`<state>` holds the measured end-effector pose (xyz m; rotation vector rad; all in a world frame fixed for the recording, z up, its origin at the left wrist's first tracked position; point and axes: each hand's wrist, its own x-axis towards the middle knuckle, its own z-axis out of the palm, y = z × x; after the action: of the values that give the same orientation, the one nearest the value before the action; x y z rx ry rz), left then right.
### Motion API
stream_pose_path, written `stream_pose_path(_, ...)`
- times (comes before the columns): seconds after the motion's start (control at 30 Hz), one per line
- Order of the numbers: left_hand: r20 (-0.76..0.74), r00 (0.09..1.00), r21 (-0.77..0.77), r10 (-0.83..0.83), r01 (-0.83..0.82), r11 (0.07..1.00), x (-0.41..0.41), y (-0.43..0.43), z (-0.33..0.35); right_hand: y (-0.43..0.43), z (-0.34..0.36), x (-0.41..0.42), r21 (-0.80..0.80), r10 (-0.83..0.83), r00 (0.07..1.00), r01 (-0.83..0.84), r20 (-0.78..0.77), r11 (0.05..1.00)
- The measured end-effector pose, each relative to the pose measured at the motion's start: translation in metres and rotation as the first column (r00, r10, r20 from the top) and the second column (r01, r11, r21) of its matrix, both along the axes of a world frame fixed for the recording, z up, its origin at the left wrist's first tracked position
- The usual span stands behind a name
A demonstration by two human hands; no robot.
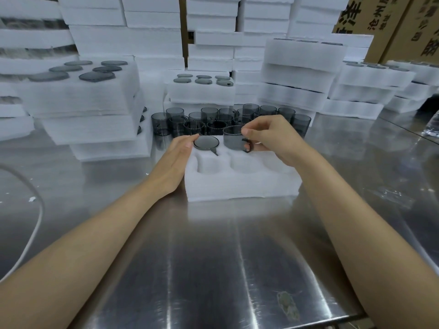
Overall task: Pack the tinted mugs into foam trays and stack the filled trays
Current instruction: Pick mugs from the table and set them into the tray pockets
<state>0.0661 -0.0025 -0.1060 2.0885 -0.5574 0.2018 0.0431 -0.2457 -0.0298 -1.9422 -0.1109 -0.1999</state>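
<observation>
- At the far left I am seeing a stack of filled white foam trays (78, 91), dark grey mug rounds showing in the top layer, so a good share of the packing looks done.
- My left hand (177, 160) is lying along the left edge of the open white foam tray (237, 186). The fingers are straight and close together, gripping nothing, and the tips are touching the seated grey tinted mug (206, 142).
- That mug is sitting flush in the far-left pocket, its handle lying in the slot.
- The two near pockets I can see are standing empty.
- The held grey tinted glass mug (234, 138) is hanging over the far-middle pocket, handle towards me, most of its wall above the foam.
- My right hand (268, 138) is pinching its rim between thumb and fingertips, and it is hiding the right-hand pockets.
- Behind the tray, loose grey tinted mugs (213, 122) are waiting in a cluster on the brushed steel table (213, 257).
- Further right, more stacked white foam trays (301, 72) and brown cardboard cartons (392, 24) are standing.
- I am judging this tray barely begun: one mug in, a second going in, then the remaining pockets and the stacking.
</observation>
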Motion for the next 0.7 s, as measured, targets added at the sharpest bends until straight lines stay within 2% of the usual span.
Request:
stream_pose_path(0.07,-0.001,1.000,0.006,-0.003,0.003,1.000,-0.001,0.000,0.001,-0.002,0.001,0.000,-0.110,-0.016,1.000,0.015,-0.003,0.994)
stream_pose_path(0.13,-0.005,1.000,0.004,-0.003,0.003,1.000,-0.001,0.000,0.001,-0.006,0.002,0.001,-0.341,-0.019,0.999,0.030,0.037,0.940)
stream_pose_path(0.2,-0.012,1.000,0.006,0.000,0.000,1.000,-0.002,0.000,0.002,-0.009,0.000,0.002,-0.469,0.019,0.999,0.000,0.036,0.883)
stream_pose_path(0.37,-0.011,1.000,0.008,0.006,-0.006,1.000,-0.002,-0.001,0.002,-0.014,-0.003,0.005,-0.463,0.059,0.995,-0.090,-0.080,0.882)
stream_pose_path(0.57,-0.017,1.000,0.014,0.010,-0.010,1.000,-0.001,-0.001,0.001,-0.011,-0.006,0.004,-0.520,0.114,0.993,-0.118,-0.041,0.846)
stream_pose_path(0.7,-0.001,1.000,0.010,0.004,-0.004,1.000,0.000,-0.001,0.000,-0.008,-0.003,0.004,-0.621,0.109,0.993,-0.119,-0.053,0.774)
